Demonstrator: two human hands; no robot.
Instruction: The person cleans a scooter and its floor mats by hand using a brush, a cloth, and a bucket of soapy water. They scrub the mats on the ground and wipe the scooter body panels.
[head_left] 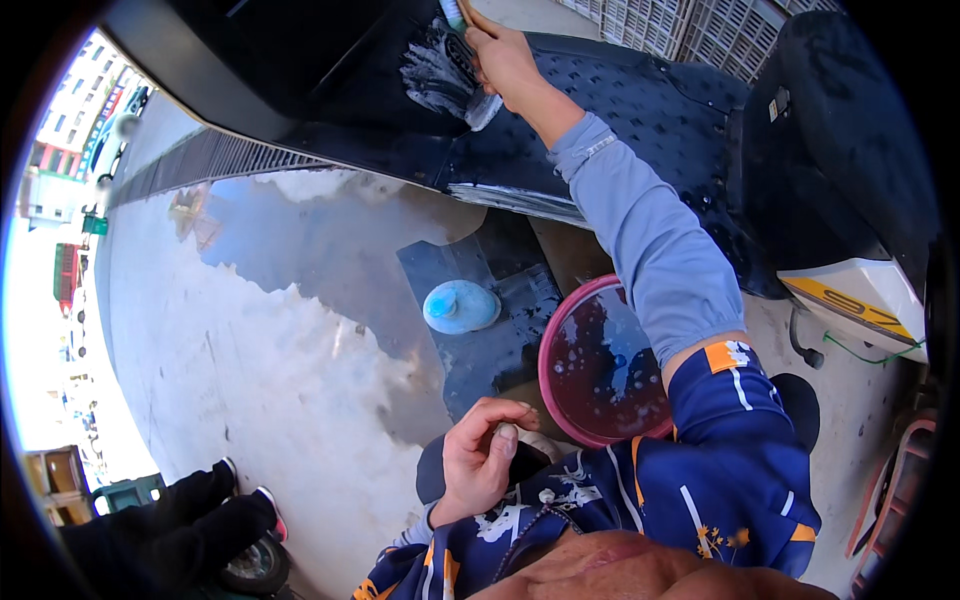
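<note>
Brush in R fingers; foam nr

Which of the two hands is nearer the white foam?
The right hand, outstretched beside the foam on the black vehicle; the left hand is far from it, left of the pink basin.
</note>
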